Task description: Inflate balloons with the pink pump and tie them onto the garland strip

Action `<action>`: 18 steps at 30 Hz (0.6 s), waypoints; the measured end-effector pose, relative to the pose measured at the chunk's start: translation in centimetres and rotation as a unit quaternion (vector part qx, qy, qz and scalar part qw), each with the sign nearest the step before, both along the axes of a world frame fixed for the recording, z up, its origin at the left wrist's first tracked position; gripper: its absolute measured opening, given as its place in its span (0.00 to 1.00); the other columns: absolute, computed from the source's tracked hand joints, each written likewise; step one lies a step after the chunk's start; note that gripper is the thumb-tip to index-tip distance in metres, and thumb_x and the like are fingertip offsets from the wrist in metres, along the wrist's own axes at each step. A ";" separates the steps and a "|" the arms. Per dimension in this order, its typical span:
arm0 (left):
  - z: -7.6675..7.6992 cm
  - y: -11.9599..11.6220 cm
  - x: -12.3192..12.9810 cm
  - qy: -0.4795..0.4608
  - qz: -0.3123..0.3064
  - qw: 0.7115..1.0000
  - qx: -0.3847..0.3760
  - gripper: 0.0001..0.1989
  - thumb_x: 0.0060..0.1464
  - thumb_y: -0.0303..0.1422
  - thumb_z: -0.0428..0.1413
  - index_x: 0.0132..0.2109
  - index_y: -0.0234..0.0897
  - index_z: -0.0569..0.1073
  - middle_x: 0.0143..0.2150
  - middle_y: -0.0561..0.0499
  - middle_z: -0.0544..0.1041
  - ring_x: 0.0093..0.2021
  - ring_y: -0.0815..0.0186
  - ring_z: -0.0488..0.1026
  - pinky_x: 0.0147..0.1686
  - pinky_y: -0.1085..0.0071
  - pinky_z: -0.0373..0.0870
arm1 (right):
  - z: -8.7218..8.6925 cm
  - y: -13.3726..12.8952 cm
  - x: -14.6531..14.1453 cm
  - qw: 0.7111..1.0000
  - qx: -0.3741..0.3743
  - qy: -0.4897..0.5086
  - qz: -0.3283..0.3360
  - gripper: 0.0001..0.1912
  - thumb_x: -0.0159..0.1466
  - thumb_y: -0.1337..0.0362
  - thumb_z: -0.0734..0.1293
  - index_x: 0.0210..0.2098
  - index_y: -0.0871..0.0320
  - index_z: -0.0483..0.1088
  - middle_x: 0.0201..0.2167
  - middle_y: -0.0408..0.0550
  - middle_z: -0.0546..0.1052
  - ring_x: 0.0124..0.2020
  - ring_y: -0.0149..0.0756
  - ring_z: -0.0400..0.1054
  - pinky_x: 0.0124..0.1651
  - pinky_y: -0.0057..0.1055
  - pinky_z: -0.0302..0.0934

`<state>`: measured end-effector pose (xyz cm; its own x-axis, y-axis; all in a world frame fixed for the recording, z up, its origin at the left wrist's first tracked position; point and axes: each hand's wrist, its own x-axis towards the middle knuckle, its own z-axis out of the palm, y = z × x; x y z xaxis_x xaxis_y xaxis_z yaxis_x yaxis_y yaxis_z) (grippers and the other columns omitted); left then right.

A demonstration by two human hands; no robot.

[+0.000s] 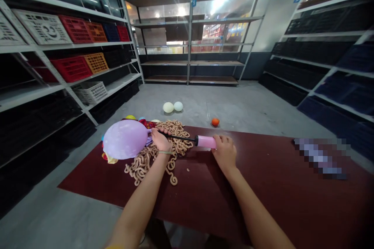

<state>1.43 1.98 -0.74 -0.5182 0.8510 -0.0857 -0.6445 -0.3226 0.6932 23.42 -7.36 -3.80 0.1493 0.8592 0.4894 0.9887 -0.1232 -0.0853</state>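
Note:
A purple balloon (126,140), swollen with air, sits at the left on the end of a hand pump. My left hand (160,140) is closed around the balloon's neck and the pump's nozzle end. From there the pump's thin black rod runs right to its pink barrel (206,142). My right hand (224,151) grips the far end of that barrel. Beneath my left hand and the balloon lies a heap of tan, curled, rope-like pieces (143,165) on the dark red table (198,194). Colourful limp pieces partly show behind the balloon; their kind is unclear.
Two pale balloons (168,107) and an orange one (215,122) are on the grey floor past the table. A blurred-out object (320,157) lies at the table's right. Shelves with crates (73,68) line the left; a metal rack (189,46) stands at the back.

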 end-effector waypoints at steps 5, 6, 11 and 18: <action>-2.0 -1.2 2.9 0.003 -0.035 0.999 -0.030 0.09 0.62 0.35 0.44 0.32 0.41 0.56 0.24 0.57 0.59 0.20 0.72 0.59 0.20 0.75 0.61 | -0.8 -0.4 -4.1 0.999 -0.016 0.015 0.049 0.30 0.59 0.69 0.67 0.60 0.48 0.63 0.50 0.51 0.71 0.50 0.46 0.59 0.43 0.36 0.55; -2.2 -1.3 3.2 0.007 -0.038 0.999 -0.031 0.09 0.62 0.36 0.44 0.33 0.41 0.56 0.24 0.57 0.60 0.20 0.72 0.60 0.20 0.74 0.61 | -0.9 -0.4 -4.4 0.997 -0.025 0.018 0.070 0.31 0.60 0.69 0.66 0.61 0.47 0.61 0.50 0.51 0.71 0.50 0.45 0.59 0.43 0.36 0.55; -1.9 -1.1 3.1 0.034 -0.046 0.998 -0.041 0.10 0.61 0.39 0.44 0.33 0.41 0.55 0.24 0.58 0.59 0.20 0.73 0.60 0.21 0.75 0.62 | -0.8 -0.1 -2.1 0.992 -0.028 -0.007 0.125 0.29 0.62 0.68 0.65 0.62 0.47 0.61 0.53 0.49 0.71 0.52 0.44 0.59 0.46 0.36 0.55; -0.9 -0.1 -0.2 0.013 -0.015 1.000 0.007 0.08 0.59 0.38 0.44 0.34 0.41 0.55 0.25 0.57 0.58 0.21 0.73 0.58 0.22 0.75 0.61 | -0.8 0.7 2.5 0.999 0.037 -0.017 0.022 0.21 0.61 0.69 0.64 0.53 0.52 0.67 0.52 0.52 0.70 0.57 0.46 0.56 0.50 0.38 0.53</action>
<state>1.21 1.88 -1.68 -0.4951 0.8667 -0.0604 -0.6358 -0.3141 0.7051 25.90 -6.70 -4.62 0.0955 0.8260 0.5556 0.9954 -0.0749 -0.0597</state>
